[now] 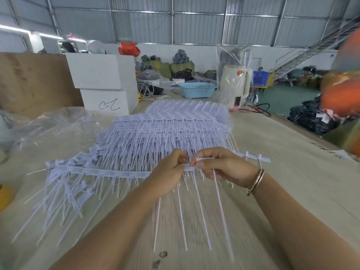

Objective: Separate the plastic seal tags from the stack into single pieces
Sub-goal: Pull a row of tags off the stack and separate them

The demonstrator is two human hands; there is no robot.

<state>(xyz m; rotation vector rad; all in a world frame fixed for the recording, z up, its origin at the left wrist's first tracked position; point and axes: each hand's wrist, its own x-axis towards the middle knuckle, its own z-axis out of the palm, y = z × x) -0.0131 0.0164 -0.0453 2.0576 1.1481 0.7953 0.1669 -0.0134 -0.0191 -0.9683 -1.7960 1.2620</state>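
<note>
A big stack of white plastic seal tags (171,125) lies on the wooden table (282,172), strips of joined heads with long thin tails. In front of it, a strip of joined tags (109,172) runs left to right with its tails hanging toward me. My left hand (169,170) pinches this strip at its head band. My right hand (224,166) pinches the neighbouring tag head just to the right, thumbs almost touching. A short piece of the strip (255,157) sticks out beyond my right wrist. Loose tags (78,193) lie in a heap at the left.
Clear plastic bags (58,123) lie at the left beside two white boxes (103,82). A blue basket (196,89) and a bagged white appliance (233,84) stand behind the stack. A yellow tape roll (4,195) sits at the left edge. Orange cloth (342,90) shows at the right.
</note>
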